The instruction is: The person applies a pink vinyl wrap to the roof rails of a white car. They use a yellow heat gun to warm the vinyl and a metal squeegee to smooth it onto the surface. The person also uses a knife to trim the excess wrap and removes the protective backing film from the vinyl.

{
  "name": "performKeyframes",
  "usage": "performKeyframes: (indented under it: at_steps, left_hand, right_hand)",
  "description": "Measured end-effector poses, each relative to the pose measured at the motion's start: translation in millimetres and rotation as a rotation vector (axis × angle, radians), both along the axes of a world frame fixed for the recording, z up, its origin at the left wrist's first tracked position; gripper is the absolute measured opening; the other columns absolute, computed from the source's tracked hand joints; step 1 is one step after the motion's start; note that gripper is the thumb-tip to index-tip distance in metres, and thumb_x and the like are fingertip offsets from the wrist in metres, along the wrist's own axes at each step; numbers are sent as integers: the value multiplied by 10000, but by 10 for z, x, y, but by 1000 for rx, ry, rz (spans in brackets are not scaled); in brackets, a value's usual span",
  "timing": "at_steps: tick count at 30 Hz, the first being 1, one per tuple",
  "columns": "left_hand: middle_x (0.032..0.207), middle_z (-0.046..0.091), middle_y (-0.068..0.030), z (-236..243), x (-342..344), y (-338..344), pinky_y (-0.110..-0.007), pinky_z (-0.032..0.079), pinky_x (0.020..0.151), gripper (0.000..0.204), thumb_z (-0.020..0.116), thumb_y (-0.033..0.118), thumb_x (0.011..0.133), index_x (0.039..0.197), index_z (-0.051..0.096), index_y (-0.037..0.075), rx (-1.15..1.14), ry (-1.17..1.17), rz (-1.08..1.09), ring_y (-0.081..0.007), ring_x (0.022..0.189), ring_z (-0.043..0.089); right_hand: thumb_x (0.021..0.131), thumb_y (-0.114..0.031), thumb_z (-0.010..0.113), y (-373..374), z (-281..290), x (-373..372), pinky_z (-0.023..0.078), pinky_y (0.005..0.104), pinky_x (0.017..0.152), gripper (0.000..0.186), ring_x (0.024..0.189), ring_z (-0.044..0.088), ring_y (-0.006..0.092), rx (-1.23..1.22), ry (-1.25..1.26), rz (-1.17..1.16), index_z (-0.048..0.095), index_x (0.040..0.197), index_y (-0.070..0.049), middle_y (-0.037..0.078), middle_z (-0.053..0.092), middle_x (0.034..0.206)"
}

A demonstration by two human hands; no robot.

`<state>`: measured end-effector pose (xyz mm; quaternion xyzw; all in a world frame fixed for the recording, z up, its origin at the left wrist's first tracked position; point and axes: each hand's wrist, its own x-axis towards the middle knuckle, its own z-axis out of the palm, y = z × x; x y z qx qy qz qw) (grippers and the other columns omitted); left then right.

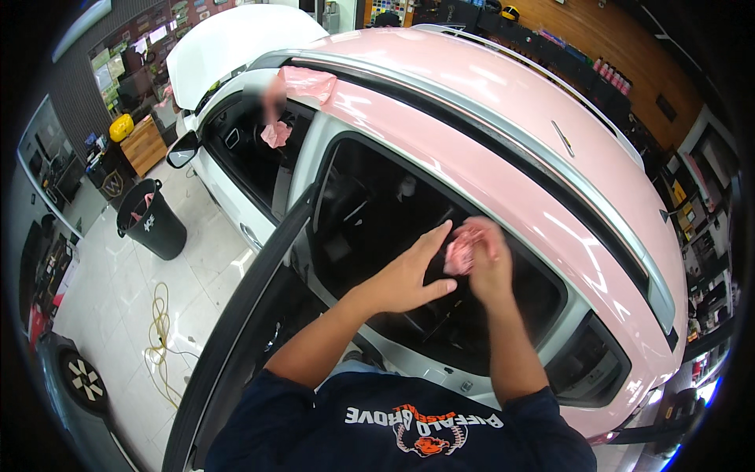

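Note:
My left hand (417, 267) has its fingers and thumb apart, held in front of the dark rear window area (362, 197) of a car. Just right of it my right hand (491, 259) grips a crumpled ball of pink film (462, 250); its fingers are slightly blurred. The car has a pink-covered roof (550, 102) with a silver rail (511, 134) and white lower body. Loose pink film (307, 82) hangs near the top of the front door window, with another crumpled pink piece (277, 135) below it, partly blurred.
An open car door (220, 354) stands left of me. A black bin (157, 232) with pink scraps and a coiled yellow hose (157, 338) are on the tiled floor. Another vehicle's wheel (82, 377) is at lower left. A raised white hood (212, 47) and shelving (566, 55) are farther back.

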<state>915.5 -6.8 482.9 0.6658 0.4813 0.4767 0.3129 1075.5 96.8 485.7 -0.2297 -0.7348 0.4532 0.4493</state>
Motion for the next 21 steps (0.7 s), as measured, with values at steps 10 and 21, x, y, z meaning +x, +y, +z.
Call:
performKeyframes:
  at_steps: [10, 21]
  left_hand:
    - [892, 589, -25, 136, -198, 334, -227, 470, 672, 319, 426, 265, 1044, 1208, 517, 6, 175, -839, 145, -69, 742, 534]
    - [1551, 200, -116, 4, -816, -685, -373, 416, 1020, 727, 425, 301, 1033, 1557, -60, 161, 124, -1060, 51, -224, 1349, 360]
  right_hand:
    - [863, -46, 535, -450, 488, -422, 237, 441, 1149, 648, 1412, 323, 353, 478, -393, 96, 291, 1458, 33, 215, 353, 1503]
    - [783, -9, 694, -687, 373, -1307, 471, 386, 967, 591, 1167, 574, 342, 643, -176, 301, 490, 1338, -8, 218, 544, 1288]
